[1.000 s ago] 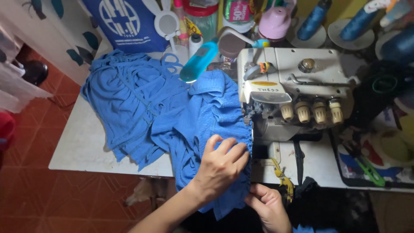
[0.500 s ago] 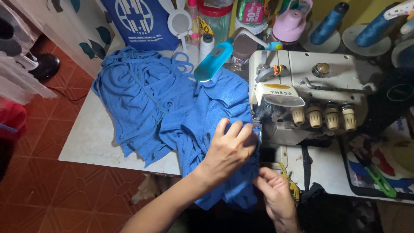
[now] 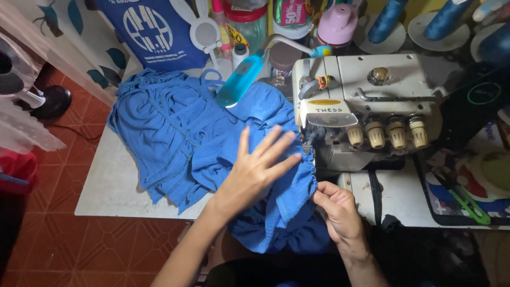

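Since the earlier frame, left hand (image 3: 255, 172) has flattened, fingers spread, on gathered blue fabric (image 3: 212, 143); right hand (image 3: 337, 210) pinches its hem, feeding the grey overlock machine (image 3: 366, 106); next needs steady guiding.

Setting: small home sewing workshop. Evidence: off-white overlock sewing machine (image 3: 366, 106) with four tension dials, on a pale worktable (image 3: 111, 186); large blue thread cones (image 3: 387, 20) on stands behind; crowded jars and bottles (image 3: 249, 21); green thread snips (image 3: 470, 204); red tiled floor (image 3: 79, 250); standing fan (image 3: 24, 74) at left.
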